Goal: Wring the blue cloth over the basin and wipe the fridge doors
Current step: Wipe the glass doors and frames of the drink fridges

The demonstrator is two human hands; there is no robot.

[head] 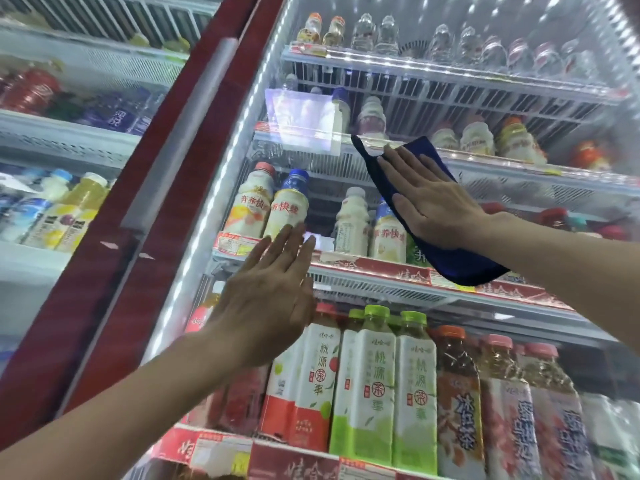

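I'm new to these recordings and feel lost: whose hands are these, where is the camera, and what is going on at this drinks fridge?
There is no machine here: a person wears one wide-angle camera on the head, so you look along their own arms. The right hand presses a blue cloth flat against the glass fridge door, fingers straight. The left hand is spread open at the same glass and holds nothing. Behind the glass stand shelves of drink bottles. No basin is in view.

Your right hand [436, 199] covered the middle of the blue cloth [462, 268]; only its ends showed. Your left forearm [104, 410] and right forearm [575, 259] ran off the frame edges. Bottles [33, 90] behind the left fridge door [86, 143] were blurred, labels unreadable.
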